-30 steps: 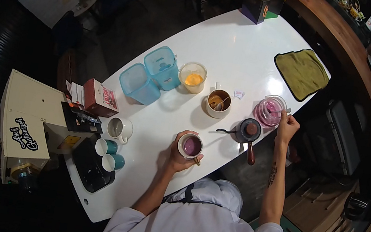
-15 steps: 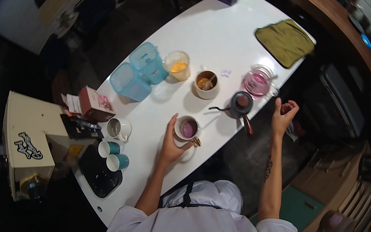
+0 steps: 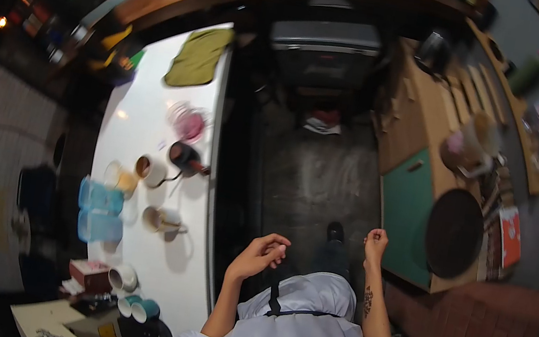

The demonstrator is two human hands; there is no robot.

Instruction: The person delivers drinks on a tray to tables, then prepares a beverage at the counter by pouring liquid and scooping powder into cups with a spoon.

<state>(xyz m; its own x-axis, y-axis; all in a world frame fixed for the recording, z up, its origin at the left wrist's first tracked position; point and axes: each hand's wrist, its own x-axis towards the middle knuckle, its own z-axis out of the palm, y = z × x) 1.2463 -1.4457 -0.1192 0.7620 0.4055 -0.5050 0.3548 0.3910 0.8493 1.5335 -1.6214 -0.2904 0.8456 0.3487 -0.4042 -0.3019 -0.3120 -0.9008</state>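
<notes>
My left hand hangs in the air just off the table's near edge, fingers loosely bent and apart from the thumb, with nothing in it. Lower right, my right hand is closed near the green cabinet door; whatever its curled fingers hold, if anything, is hidden. On the white table, a mug with a gold handle is the vessel nearest my left hand. Behind it are a cup with brown contents, a dark long-spouted kettle and a glass vessel with pink liquid.
A blue container, white mug and teal cups line the table's far side. An olive cloth lies at its end. To the right, a wooden counter carries a round dark tray and a plastic pitcher.
The view has swung right, away from the table toward the floor and counter. My left hand has let go of the mug, which stays on the table. My right hand has lowered.
</notes>
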